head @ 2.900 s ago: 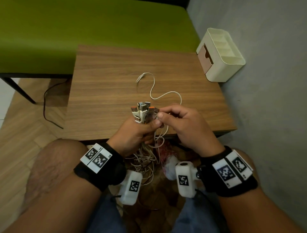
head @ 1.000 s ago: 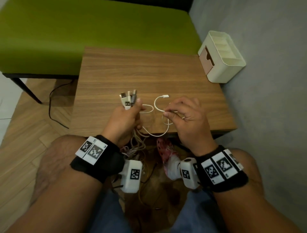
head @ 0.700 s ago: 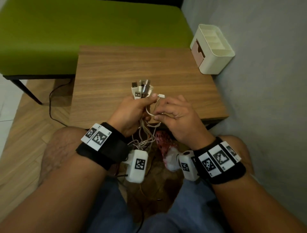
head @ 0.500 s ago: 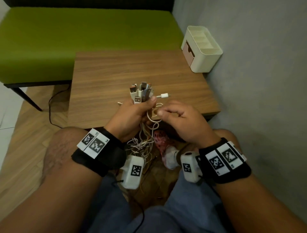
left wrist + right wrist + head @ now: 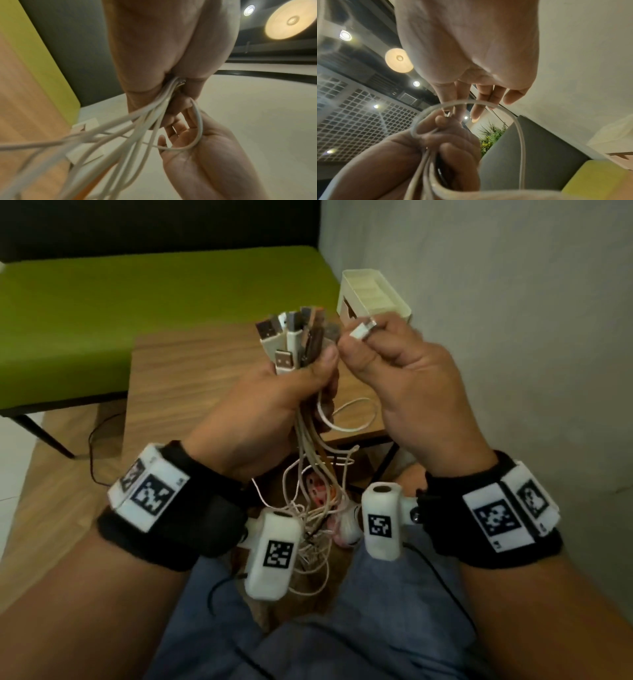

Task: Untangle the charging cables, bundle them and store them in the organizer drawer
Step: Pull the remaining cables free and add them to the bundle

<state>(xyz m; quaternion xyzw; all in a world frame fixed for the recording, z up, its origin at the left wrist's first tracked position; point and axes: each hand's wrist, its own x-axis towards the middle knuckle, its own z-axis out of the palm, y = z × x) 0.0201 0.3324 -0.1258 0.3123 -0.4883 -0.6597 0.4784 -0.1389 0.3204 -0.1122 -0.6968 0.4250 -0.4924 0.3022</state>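
My left hand (image 5: 274, 402) grips a bunch of charging cables (image 5: 291, 337) just below their USB plugs, which stick up above the fist. The white cords (image 5: 311, 484) hang down in a tangle between my knees and fan out in the left wrist view as cords (image 5: 120, 135). Right beside it, my right hand (image 5: 387, 361) pinches a small white plug (image 5: 363, 328) of one cable between thumb and fingers. That cable loops (image 5: 518, 128) down and back into the left fist (image 5: 447, 135). The cream organizer (image 5: 373, 292) with its pinkish drawer front stands on the table's far right corner.
The wooden table (image 5: 191, 378) lies ahead under the raised hands. A green bench (image 5: 137, 302) stands behind it and a grey wall (image 5: 513, 302) closes the right side. A black cord (image 5: 99, 453) trails on the floor at left.
Both hands have risen off the table toward the camera. My right hand moved from the cable's loop to pinching its white plug next to the held plugs.
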